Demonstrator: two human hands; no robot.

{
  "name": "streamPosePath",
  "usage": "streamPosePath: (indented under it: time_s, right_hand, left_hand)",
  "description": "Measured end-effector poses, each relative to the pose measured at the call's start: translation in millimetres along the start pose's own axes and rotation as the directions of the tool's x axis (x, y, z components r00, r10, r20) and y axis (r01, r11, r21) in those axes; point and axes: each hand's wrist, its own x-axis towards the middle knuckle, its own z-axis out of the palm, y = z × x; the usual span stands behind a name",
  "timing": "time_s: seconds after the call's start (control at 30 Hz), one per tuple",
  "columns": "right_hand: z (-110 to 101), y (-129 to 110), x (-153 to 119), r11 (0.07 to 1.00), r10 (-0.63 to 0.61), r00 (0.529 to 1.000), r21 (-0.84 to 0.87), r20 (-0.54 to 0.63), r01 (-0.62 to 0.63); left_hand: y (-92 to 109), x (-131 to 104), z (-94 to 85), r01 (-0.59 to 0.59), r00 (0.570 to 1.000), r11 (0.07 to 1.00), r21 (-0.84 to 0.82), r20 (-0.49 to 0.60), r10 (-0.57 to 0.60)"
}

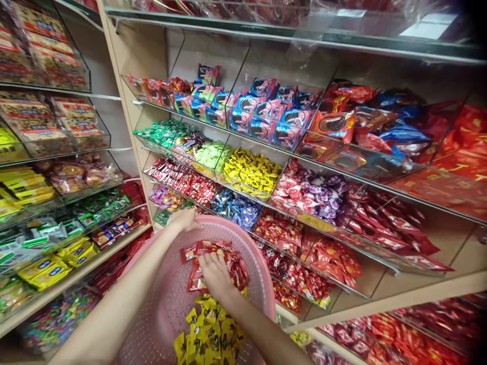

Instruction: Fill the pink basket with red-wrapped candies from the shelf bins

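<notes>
Beyond the basket: slanted shelf trays with clear fronts and dividers hold green-wrapped sweets (162, 133), pale green sweets (213, 154), yellow sweets (251, 170), red and purple twists (312, 192) and blue wrappers (236, 208).
Upper trays: blue-and-pink packets (262, 109) picturing dark round biscuits stand in rows, with orange-red packets (335, 124) to their right; a glass shelf (266, 31) runs above.
Left-hand shelves: red-and-white-labelled packs (28, 121) sit above yellow packs (57, 258) with blue labels.
In the way: the basket covers part of the lowest trays; the left forearm crosses its left side, and the right forearm hides some yellow packets.
Writing: one dark-and-white wrapper (188, 144) seems to read "SNICKERS"; lettering on the other packets is too small or blurred to read.
Pink basket: the perforated basket (167, 284) is below the trays, in front of the person, its mouth facing up.
Basket contents: red packets (239, 268) lie toward the far side, yellow packets (209, 334) nearer the person.
Left hand: the left hand (183, 221), arm stretched forward, is clamped on the far-left rim.
Right hand: the right hand (215, 274) reaches in palm down, fingers forward on the red packets; whether they close on one cannot be told.
</notes>
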Motion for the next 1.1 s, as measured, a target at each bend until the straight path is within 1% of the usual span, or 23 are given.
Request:
streamPosePath:
  time_s: [0.1,0.17,0.37,0.43,0.5,0.57,0.63,0.7,0.73,0.8,0.87,0.93,0.97,1.03,1.1]
  right_hand:
    - [11.7,-2.3,1.9,0.996,0.014,1.000,-0.082,-0.027,-0.016]
    - [15.1,-1.2,2.3,0.994,0.021,0.999,-0.108,-0.044,-0.026]
    - [11.2,4.6,0.9,0.992,-0.025,0.995,-0.123,-0.097,0.013]
    - [9.3,9.0,0.1,0.996,-0.022,0.994,-0.094,-0.104,0.012]
    - [6.1,16.5,-0.1,1.000,0.006,0.992,-0.026,-0.128,-0.009]
    - [0.5,27.1,0.3,0.996,0.073,0.983,0.068,-0.171,-0.062]
    - [-6.7,37.9,1.4,0.981,0.154,0.963,0.148,-0.220,-0.123]
    - [-13.1,44.9,2.8,0.972,0.197,0.947,0.177,-0.254,-0.155]
    - [-15.1,45.8,3.7,0.974,0.191,0.947,0.169,-0.259,-0.150]
    - [-16.0,41.4,6.2,0.989,0.113,0.964,0.117,-0.242,-0.086]
    - [-12.9,30.6,11.0,0.999,-0.017,0.977,0.041,-0.213,0.027]
    - [-7.1,18.2,18.5,0.989,-0.146,0.971,-0.032,-0.187,0.142]
    - [-3.9,12.9,22.7,0.982,-0.188,0.966,-0.062,-0.178,0.179]
    - [2.4,6.1,30.6,0.973,-0.222,0.962,-0.101,-0.160,0.208]
    - [7.5,4.5,35.3,0.974,-0.207,0.967,-0.120,-0.147,0.190]
  left_hand:
    - [-3.8,1.2,1.6,0.003,1.000,1.000,-0.006,-0.002,-0.003]
    - [-5.6,2.6,2.6,0.004,1.000,1.000,-0.011,-0.004,-0.004]
    - [-4.2,6.1,3.2,0.005,1.000,1.000,-0.003,-0.007,-0.005]
    - [-2.1,5.4,1.8,-0.002,1.000,1.000,-0.002,-0.006,0.002]
    - [-0.1,3.9,0.2,-0.005,1.000,1.000,0.002,-0.004,0.005]
    - [1.2,2.3,-1.0,0.005,1.000,1.000,0.008,-0.005,-0.005]
    - [1.7,1.2,-1.4,0.016,1.000,1.000,0.011,-0.003,-0.016]
    - [1.7,1.0,-1.2,0.020,1.000,1.000,0.011,-0.001,-0.020]
    - [1.7,1.1,-1.1,0.016,1.000,1.000,0.010,0.002,-0.016]
    - [2.3,1.4,-1.0,0.007,1.000,1.000,0.007,0.008,-0.007]
    - [3.9,1.4,-1.6,0.002,1.000,1.000,0.004,0.012,-0.002]
    - [6.1,0.7,-2.5,0.008,1.000,1.000,0.001,0.008,-0.008]
    - [7.1,0.1,-3.0,0.009,1.000,1.000,0.000,0.005,-0.009]
    - [8.1,-1.0,-3.6,0.007,1.000,1.000,-0.001,-0.003,-0.007]
    - [7.0,-1.7,-3.1,0.008,1.000,1.000,0.006,-0.006,-0.008]
